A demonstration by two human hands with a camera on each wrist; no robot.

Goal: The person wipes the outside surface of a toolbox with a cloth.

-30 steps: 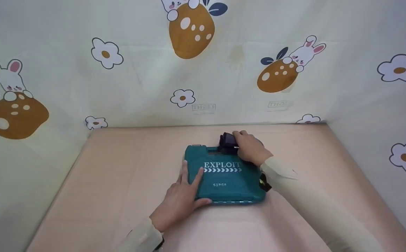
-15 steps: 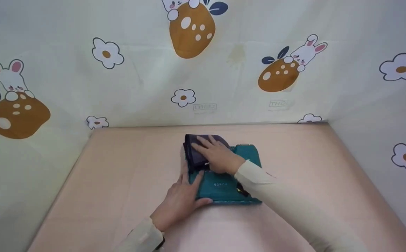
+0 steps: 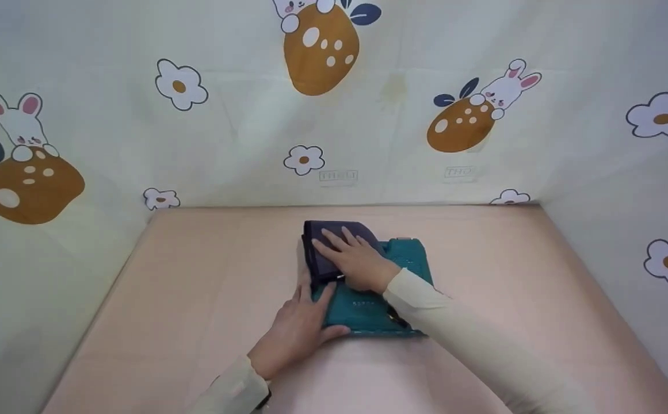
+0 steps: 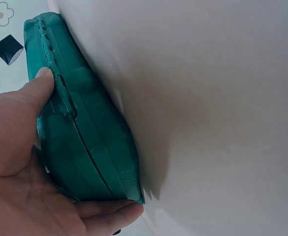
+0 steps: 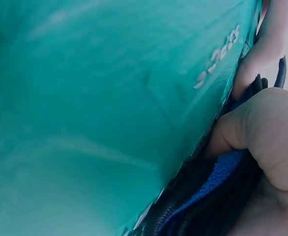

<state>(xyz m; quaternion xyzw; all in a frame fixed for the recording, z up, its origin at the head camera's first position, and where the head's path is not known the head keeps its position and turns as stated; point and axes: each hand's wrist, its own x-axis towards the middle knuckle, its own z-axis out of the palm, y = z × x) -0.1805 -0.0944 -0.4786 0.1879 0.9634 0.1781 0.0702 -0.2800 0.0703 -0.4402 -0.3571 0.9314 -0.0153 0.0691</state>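
A teal plastic tool case (image 3: 357,316) lies flat on the table, small raised lettering on its lid. My left hand (image 3: 293,328) holds its near left corner, thumb along the front edge and fingers at the left side; in the left wrist view the thumb (image 4: 43,86) rests by the seam. Over the lid's far left part lies a folded dark cloth (image 3: 325,261). My right hand (image 3: 362,264) holds this cloth against the lid, fingers spread on top. In the right wrist view the thumb tucks in at the cloth's edge, beside a blue fuzzy layer (image 5: 222,169).
The table (image 3: 195,299) has a pale pinkish covering. Close behind it hangs a light curtain (image 3: 236,132) printed with rabbits, fruit and flowers, which also closes off both sides. A dark strap (image 3: 397,317) shows below my right wrist.
My right hand has swept the dark cloth leftward across the lid, from its far right part to its far left, covering the large lettering. My left hand has stayed at the corner.
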